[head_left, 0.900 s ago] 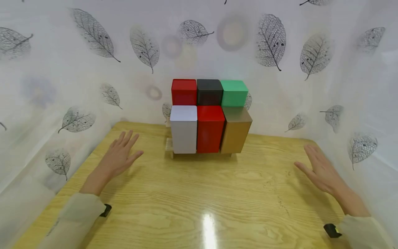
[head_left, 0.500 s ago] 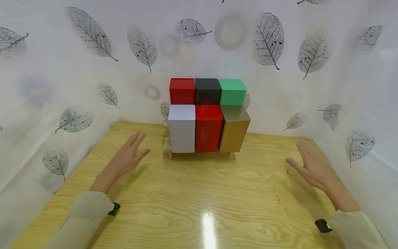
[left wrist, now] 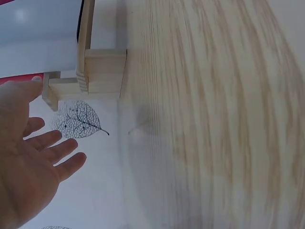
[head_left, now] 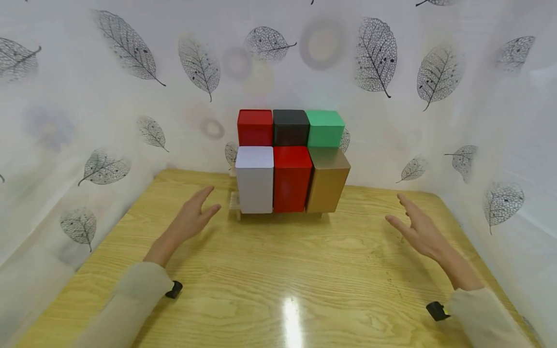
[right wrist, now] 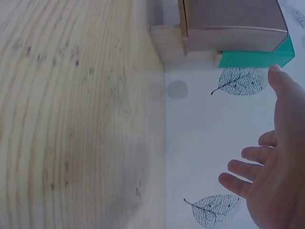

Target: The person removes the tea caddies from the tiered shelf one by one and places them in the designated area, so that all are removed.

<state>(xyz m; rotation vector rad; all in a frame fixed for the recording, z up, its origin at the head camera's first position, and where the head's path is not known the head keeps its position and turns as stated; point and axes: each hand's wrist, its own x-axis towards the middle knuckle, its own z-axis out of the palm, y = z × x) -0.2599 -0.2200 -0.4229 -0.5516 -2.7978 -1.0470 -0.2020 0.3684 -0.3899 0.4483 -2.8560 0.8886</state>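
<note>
Left hand [head_left: 190, 220] and right hand [head_left: 421, 233]: fingers loosely extended, nothing held. Both have drawn inward above the table [head_left: 278, 263], nearer the white box [head_left: 255, 188] and gold box [head_left: 329, 189] respectively, touching neither. Front red box [head_left: 292, 188] sits between these; all unmoved on the wooden rack [left wrist: 106, 71]. Judgement: approach stage, handling not begun.

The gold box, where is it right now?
In the head view, the gold box is at the right end of the front row, just right of the front red box and below and in front of the green box.
</note>
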